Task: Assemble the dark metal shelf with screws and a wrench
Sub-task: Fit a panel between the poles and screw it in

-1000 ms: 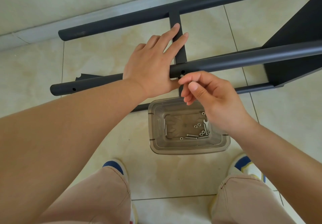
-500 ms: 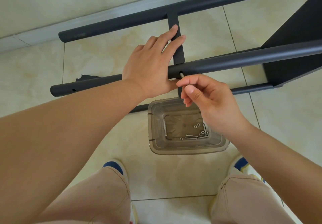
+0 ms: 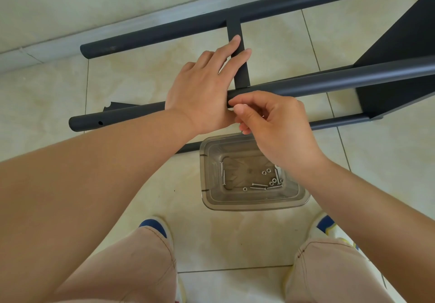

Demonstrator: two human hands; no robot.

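The dark metal shelf frame of round tubes (image 3: 329, 83) lies on its side on the pale tiled floor (image 3: 141, 74). A flat crossbar (image 3: 235, 29) joins its two long tubes. Small silver screws and nuts (image 3: 266, 182) lie loose in a clear plastic tub (image 3: 254, 205) beside it.

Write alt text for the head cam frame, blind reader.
Seen from above, a person's left hand rests flat on a dark shelf tube while the right hand pinches at a spot on its side. A clear tub of screws sits on the tiled floor below.

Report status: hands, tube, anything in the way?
Left hand flat, pressing near tube and crossbar. Right hand pinching at the tube's hole; screw itself hidden. Spare screws in tray below. Nothing blocking.
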